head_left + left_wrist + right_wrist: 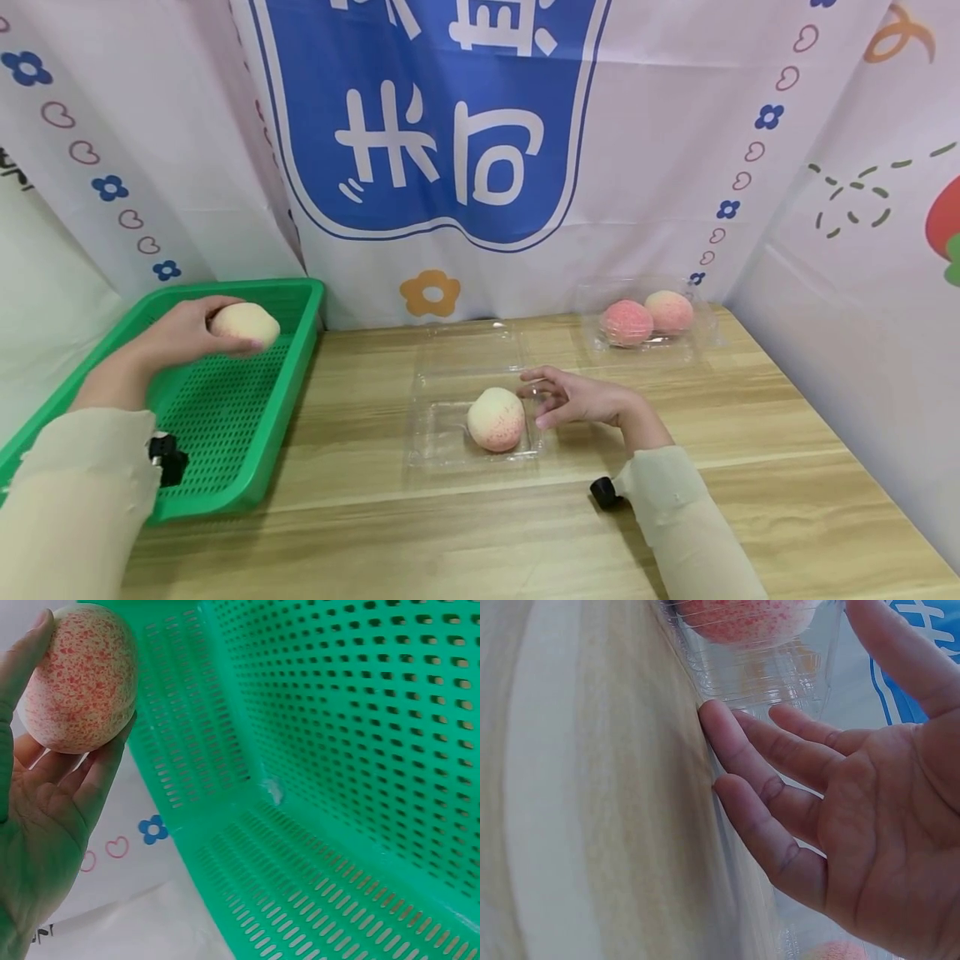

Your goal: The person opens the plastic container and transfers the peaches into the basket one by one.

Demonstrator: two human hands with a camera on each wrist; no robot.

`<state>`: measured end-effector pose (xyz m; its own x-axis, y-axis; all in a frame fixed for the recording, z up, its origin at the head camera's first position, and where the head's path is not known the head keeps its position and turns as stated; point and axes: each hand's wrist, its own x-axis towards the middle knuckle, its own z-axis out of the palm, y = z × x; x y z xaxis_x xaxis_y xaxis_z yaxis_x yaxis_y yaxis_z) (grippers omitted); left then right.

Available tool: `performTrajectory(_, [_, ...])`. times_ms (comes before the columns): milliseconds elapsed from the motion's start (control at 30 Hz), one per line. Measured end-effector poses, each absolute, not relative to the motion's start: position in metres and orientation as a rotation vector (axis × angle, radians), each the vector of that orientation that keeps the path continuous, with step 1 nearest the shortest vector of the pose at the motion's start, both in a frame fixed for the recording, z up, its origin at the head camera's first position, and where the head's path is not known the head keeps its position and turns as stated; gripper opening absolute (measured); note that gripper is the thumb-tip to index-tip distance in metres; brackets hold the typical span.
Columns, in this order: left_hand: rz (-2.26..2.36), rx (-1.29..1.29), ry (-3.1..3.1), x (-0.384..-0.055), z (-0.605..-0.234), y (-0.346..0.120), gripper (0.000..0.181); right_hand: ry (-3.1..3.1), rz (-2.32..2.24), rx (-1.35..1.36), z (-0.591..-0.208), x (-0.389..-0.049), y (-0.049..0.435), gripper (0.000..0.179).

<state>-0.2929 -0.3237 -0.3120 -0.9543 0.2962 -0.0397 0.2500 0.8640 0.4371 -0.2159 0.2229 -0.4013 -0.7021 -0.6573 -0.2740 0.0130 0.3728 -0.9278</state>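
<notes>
Above the green basket, my left hand grips a cream-and-pink peach. The left wrist view shows the thumb on one side of this peach and the fingers beneath it. Mid-table lies a clear plastic box, its lid folded back. One peach sits in the box's right half. Beside the box's right edge is my right hand, fingers loosely bent and holding nothing. In the right wrist view the fingertips are near the box wall; whether they touch it is unclear.
At the back right stands another clear box holding two peaches, a pinker one and a paler one. Behind the wooden table hangs a printed white cloth. A white wall borders the right side.
</notes>
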Motion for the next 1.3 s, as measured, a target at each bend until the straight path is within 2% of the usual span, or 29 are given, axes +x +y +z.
performTrajectory(767, [0.664, 0.469, 2.823, -0.294, -0.348, -0.326, 0.074, 1.997, -1.375, -0.555, -0.401, -0.217, 0.224, 0.086])
performTrajectory(1300, [0.637, 0.492, 2.805, -0.297, -0.358, -0.326, 0.069, 1.976, -1.395, -0.565, -0.403, -0.217, 0.224, 0.087])
